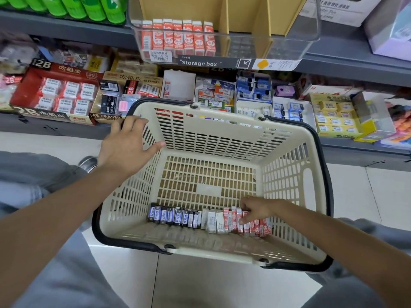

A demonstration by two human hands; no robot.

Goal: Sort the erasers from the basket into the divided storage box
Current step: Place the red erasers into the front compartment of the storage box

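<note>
A cream plastic basket with black handles sits below me. Along its near wall stands a row of erasers: blue-sleeved ones at the left, white ones in the middle, red-sleeved ones at the right. My right hand reaches into the basket and its fingers curl round several red-sleeved erasers. My left hand grips the basket's far left rim. On the shelf above stands the clear divided storage box; its left compartment holds a row of red-sleeved erasers, and no erasers show in the other compartments.
The lower shelf behind the basket is packed with eraser display boxes, among them a red 2B box at the left and yellow packs at the right. Green bottles stand on the upper shelf at the left. Tiled floor lies beneath.
</note>
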